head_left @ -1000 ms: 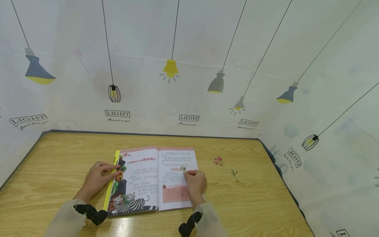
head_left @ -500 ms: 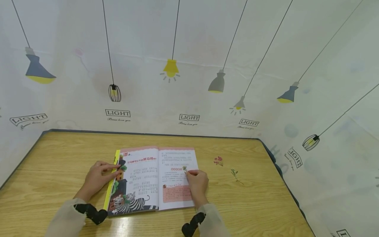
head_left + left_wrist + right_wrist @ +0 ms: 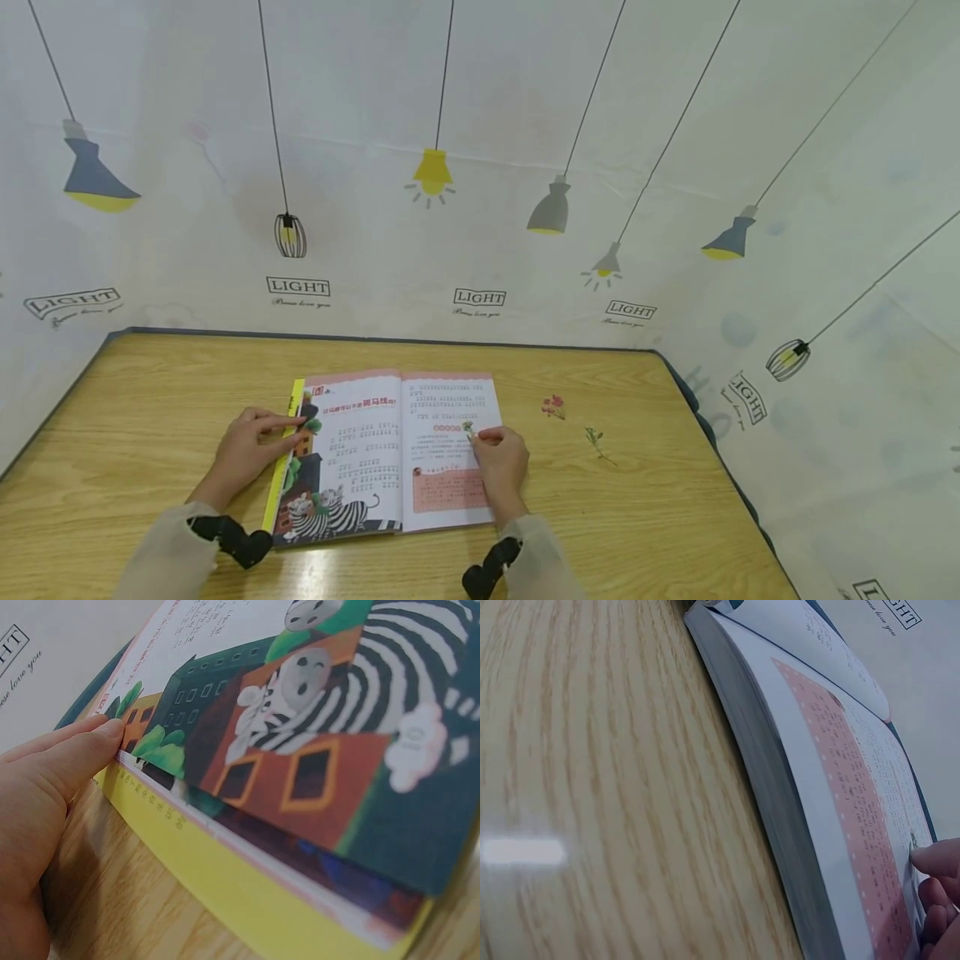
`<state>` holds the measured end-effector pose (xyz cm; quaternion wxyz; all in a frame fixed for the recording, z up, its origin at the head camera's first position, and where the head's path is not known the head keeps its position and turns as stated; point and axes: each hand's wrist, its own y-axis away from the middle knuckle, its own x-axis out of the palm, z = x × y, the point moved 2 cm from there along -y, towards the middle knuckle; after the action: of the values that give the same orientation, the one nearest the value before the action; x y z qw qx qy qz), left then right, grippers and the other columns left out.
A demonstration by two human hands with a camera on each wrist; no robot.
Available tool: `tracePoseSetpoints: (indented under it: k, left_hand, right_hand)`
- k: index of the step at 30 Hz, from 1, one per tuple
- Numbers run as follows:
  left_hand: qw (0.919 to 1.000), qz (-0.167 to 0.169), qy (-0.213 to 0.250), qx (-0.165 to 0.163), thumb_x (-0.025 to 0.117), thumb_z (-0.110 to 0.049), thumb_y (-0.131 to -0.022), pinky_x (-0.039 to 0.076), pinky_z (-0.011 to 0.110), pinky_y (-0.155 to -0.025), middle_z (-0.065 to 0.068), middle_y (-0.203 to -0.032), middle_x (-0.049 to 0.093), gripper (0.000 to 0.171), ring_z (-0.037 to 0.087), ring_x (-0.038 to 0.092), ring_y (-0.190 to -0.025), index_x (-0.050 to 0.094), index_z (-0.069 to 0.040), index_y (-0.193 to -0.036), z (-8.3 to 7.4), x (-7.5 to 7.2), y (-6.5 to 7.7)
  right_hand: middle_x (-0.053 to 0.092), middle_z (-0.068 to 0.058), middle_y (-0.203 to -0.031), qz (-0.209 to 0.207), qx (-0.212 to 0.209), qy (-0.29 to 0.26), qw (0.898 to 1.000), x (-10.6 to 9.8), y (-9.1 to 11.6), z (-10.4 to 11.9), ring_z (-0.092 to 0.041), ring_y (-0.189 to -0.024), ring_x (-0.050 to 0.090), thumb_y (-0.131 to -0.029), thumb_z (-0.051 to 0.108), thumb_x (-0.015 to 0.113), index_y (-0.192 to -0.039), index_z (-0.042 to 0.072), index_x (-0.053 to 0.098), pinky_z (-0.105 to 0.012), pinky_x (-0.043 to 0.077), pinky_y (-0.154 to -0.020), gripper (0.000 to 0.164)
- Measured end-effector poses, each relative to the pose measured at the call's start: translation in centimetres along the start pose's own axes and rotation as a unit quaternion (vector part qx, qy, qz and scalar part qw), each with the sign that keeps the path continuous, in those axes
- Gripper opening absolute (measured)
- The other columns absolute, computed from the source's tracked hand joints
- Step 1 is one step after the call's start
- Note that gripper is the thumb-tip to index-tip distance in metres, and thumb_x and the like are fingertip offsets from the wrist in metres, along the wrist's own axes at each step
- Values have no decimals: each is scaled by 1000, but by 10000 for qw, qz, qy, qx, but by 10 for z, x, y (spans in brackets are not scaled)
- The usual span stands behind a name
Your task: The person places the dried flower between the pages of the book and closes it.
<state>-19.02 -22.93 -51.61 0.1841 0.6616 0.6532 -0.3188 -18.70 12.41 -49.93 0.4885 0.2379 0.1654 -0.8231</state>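
I am watching my left hand (image 3: 243, 450) lying on the wooden table (image 3: 135, 392) at the left edge of the open book (image 3: 382, 450), its fingers stretched out nearly straight and side by side, their tips pressing the outer margin of the left page. In the left wrist view those fingertips (image 3: 105, 735) are touching the page edge just above the yellow cover (image 3: 225, 877) that is sticking out under the pages.

The book is lying flat near the middle of the table, between my two hands. Its left page is showing a striped zebra, green leaves and dark buildings with orange-framed windows; its right page is carrying printed text and a pink panel lower down.

My right hand (image 3: 501, 462) is resting on the right page, its fingers curled, with the fingertips pinching a small green sprig (image 3: 468, 427) against the paper. I am seeing those fingertips (image 3: 936, 862) at the page in the right wrist view.

Farther right, a red pressed flower (image 3: 552, 407) and a thin green stem (image 3: 597, 442) are lying on the bare wood, apart from the book.
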Motion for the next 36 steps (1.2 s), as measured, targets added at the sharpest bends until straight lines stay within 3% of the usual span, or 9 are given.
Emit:
tracePoseSetpoints:
  k: [11, 21, 28, 36]
  left_hand:
    - [10000, 56, -28, -35, 68, -29, -86, 34, 40, -73, 15, -105, 50, 35, 26, 44, -90, 69, -5, -112, -1, 1, 1]
    - [10000, 4, -55, 29, 68, -27, -85, 34, 41, -73, 15, -104, 51, 33, 26, 45, -91, 69, -5, -110, 0, 0, 0]
    - [10000, 66, -50, -43, 68, -31, -85, 33, 40, -72, 15, -106, 51, 36, 26, 44, -91, 69, -6, -111, 1, 0, 0]
    - [10000, 7, -51, 31, 68, -27, -86, 35, 40, -73, 14, -105, 51, 33, 25, 45, -90, 69, -6, -111, 2, 0, 0]
  right_hand:
    - [60, -4, -65, 148, 208, -382, 9989, -11, -12, -10, -15, -60, 54, -70, 2, 73, -76, 3, 71, -28, 43, -54, 6]
    - [66, -7, -75, 377, -82, -299, 9988, -30, -27, -31, -16, -68, 58, -73, 3, 75, -88, -2, 72, -27, 46, -58, 16]
    - [65, -5, -77, 680, -165, -110, 9975, -28, -25, -34, -15, -71, 57, -75, 6, 74, -93, 0, 73, -28, 46, -62, 19]
    - [66, -4, -75, 497, -238, 40, 9985, -26, -22, -33, -14, -69, 58, -74, 7, 74, -92, 1, 74, -29, 47, -62, 19]
